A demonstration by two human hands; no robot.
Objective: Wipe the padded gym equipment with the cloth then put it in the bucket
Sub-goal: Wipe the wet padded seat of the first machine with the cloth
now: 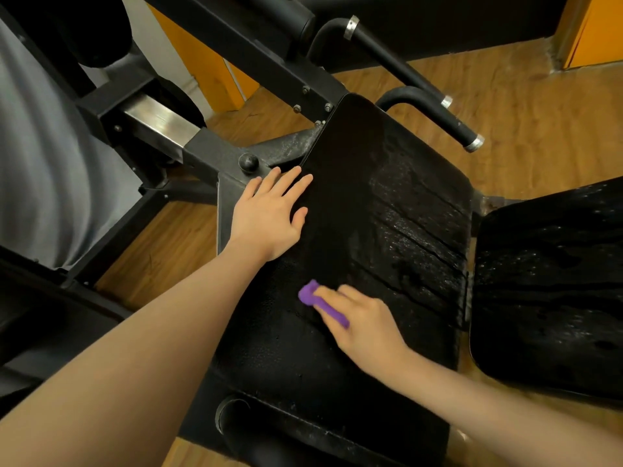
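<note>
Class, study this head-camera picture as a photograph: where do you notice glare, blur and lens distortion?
Head view: glare glints off the wet right part of the black pad and off the steel bar; the right hand on the purple cloth is slightly motion-blurred, while the left hand looks sharper; the wide-angle lens enlarges the forearms at the bottom edge.

Black padded seat [387,203], cracked and wet; purple cloth [320,303] and left hand [269,217] flat on it.

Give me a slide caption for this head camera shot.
Right hand wipes the black pad with a purple cloth; left hand rests flat on it.
</note>
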